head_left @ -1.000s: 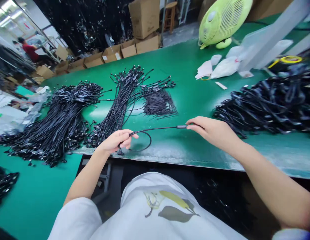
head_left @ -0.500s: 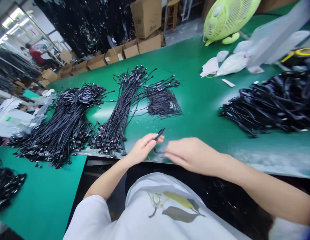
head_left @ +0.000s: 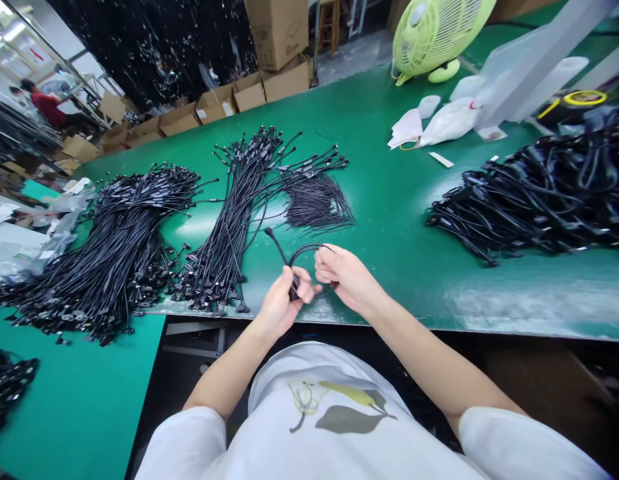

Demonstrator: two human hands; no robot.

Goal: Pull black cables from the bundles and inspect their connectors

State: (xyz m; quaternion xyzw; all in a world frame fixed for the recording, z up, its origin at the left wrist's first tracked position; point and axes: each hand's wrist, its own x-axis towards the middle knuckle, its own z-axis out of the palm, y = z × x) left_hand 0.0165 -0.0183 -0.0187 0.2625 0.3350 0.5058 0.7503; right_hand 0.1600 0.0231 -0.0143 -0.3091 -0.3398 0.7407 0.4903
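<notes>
Between my hands, over the table's front edge, is a black cable (head_left: 302,249) bent into a loop. My left hand (head_left: 284,297) is closed around its lower part, and one end with a small connector sticks up past the thumb. My right hand (head_left: 346,275) pinches the loop's right side, fingers curled in. Just beyond lies a stack of thin black ties (head_left: 319,203), cut to about one length. Left of it a bundle of straight black cables (head_left: 239,213) with connectors at both ends fans out on the green table (head_left: 389,200).
A larger cable heap (head_left: 129,233) lies farther left. At right is a pile of coiled cables (head_left: 529,193). A green fan (head_left: 439,37), white bags (head_left: 449,123) and a tape measure (head_left: 584,99) stand behind. Cardboard boxes (head_left: 216,103) line the far edge; a person (head_left: 46,103) sits beyond.
My right hand has come in from the right, now gripping the cable loop near my left hand. The cable shows as a loop with one end raised. The view has shifted slightly.
</notes>
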